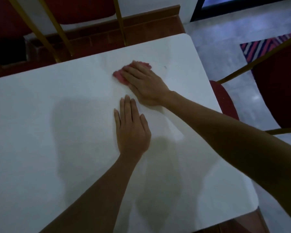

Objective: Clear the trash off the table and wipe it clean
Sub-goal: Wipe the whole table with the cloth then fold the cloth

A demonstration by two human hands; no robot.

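Pink cloth [123,75] lies bunched on the white table [57,115], upper centre of the top, toward 1 o'clock from frame middle. Right hand [144,83] presses flat on it — fingers extended and close together, palm down, not curled around the fabric; cloth shows at the fingertips and along the hand's 9 o'clock side. Left hand [131,126] rests flat on bare tabletop just at 6 o'clock of the right hand, fingers straight and slightly spread, holding nothing; the two hands are near, whether they touch I cannot tell.

Surface: matte white, rounded corners, soft shadows of the arms across its near half. One small dark speck [165,67] at 3 o'clock of the cloth, close to the far right corner.

Room — dim light. Red chair with gold frame [119,22] beyond the far edge at 12 o'clock; second red chair [275,91] at 3 o'clock. Grey floor [225,39], striped rug [259,47] at 2 o'clock
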